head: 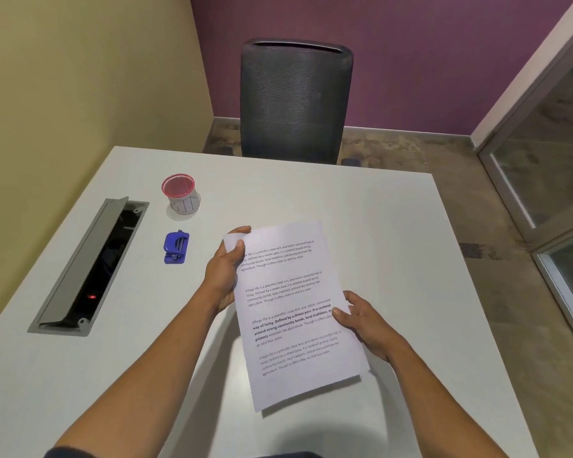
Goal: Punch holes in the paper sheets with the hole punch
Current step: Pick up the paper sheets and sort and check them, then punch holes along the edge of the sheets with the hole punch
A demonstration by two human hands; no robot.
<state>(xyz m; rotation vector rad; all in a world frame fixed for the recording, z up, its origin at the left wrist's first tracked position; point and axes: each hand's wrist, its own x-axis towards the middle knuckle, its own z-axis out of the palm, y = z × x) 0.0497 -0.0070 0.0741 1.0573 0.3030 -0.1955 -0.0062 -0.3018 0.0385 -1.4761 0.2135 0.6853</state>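
Sheets (291, 312) held just above mid-tabletop. Left hand (224, 276) pinches the upper left edge, thumb on top; right hand (364, 322) pinches the right edge. Light, floppy, likely to fan; grip near edges. Punch (176, 246) sits untouched toward the left edge.

Paper sheets (295, 312): white, printed with four short blocks of black text, one partly bold; lifted off the table, tilted, long edge running away from the viewer, its shadow below the near edge.
Hole punch (176, 247): small, blue, resting on the table, left of the sheets, apart from them.
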